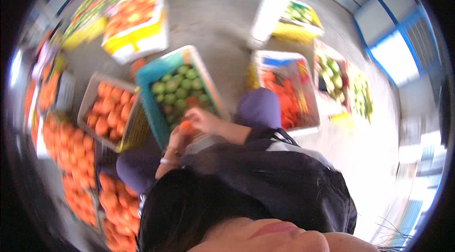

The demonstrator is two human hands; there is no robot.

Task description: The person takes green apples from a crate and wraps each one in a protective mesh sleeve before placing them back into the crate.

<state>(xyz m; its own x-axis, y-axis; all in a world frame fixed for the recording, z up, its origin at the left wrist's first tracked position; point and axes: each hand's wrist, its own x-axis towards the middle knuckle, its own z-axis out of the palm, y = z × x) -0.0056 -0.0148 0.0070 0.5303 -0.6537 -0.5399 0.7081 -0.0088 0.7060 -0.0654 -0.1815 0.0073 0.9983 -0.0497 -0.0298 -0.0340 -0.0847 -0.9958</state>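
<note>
My left hand (177, 139), with a pale band on its wrist, is closed around a small orange object (187, 126), perhaps a fruit. Close against it is my right hand (203, 120), its fingers bent; blur hides whether they grip the object. Both hands are over the near end of a teal-lined crate (149, 109) of round green fruit (180, 86). A blurred reddish-brown patch (192, 102) shows among the fruit just beyond my right fingers. My forearms and dark top cover the crate's near edge.
Left of the teal crate stands a crate of orange-red fruit (112, 109), with more orange fruit (73, 149) behind. A white-and-yellow box (142, 44) is ahead. On my right, a crate (309, 117) holds red mesh-like material (284, 99). My knees (261, 108) flank the teal crate.
</note>
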